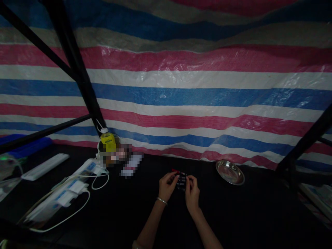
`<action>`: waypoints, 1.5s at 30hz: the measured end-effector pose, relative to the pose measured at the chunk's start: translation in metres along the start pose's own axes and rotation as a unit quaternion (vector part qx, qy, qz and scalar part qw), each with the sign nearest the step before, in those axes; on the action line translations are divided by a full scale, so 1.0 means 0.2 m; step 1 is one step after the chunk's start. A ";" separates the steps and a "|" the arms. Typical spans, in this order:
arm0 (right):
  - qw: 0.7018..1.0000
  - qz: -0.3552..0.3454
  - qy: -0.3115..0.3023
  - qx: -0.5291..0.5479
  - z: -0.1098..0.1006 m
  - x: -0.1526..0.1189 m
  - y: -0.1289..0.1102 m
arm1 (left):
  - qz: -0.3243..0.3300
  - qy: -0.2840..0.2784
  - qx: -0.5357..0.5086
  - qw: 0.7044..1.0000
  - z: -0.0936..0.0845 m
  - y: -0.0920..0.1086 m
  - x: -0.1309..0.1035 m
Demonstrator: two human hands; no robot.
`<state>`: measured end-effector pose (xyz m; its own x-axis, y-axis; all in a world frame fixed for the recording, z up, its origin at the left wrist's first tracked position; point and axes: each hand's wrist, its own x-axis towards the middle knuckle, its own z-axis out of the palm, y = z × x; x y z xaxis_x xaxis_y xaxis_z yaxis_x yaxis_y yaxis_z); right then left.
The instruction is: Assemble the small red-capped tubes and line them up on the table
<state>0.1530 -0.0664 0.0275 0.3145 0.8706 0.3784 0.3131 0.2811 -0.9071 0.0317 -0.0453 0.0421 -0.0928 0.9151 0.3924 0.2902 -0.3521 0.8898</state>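
Note:
Between my hands is a small black object [181,180] with rows of pale markings and a bit of red at its upper left end; the picture is too dark to tell its kind. My left hand [167,185], with a silver bangle [162,200] at the wrist, pinches its left side. On the right side the fingers of my right hand [192,194] are closed at its edge. A shallow round metal dish [230,172] sits apart, to the right of my hands.
Power strips with white plugs and cables [70,193] spread over the left of the black table [116,214]. Beyond them stand a yellow bottle [108,141] and some blurred items. Striped plastic sheeting [181,97] hangs behind, with black frame bars [75,69] at both sides.

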 end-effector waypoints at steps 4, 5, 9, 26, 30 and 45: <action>1.000 -0.011 -0.021 0.019 0.02 -0.03 0.01 | -0.056 -0.076 -0.097 0.991 0.10 0.06 -0.06; 0.999 -0.010 -0.022 0.021 0.02 -0.03 0.01 | -0.069 -0.081 -0.115 0.988 0.12 0.07 -0.07; 0.999 0.007 -0.010 0.029 0.02 -0.03 0.03 | -0.112 -0.089 -0.181 0.973 0.15 0.09 -0.08; 0.999 0.009 0.024 0.038 0.04 -0.08 0.00 | -0.230 -0.111 -0.360 0.897 0.09 0.08 -0.04; 0.998 0.021 0.024 0.055 0.04 -0.09 -0.01 | -0.241 -0.118 -0.376 0.887 0.09 0.08 -0.04; 0.998 -0.049 -0.046 0.012 0.00 -0.04 -0.03 | -0.244 -0.081 -0.346 0.902 0.07 0.00 0.01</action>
<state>0.1489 -0.0745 0.0300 0.2002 0.8716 0.4474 0.3157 0.3749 -0.8717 0.0455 -0.0411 0.0387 0.1089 0.9912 -0.0755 -0.4173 0.1145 0.9015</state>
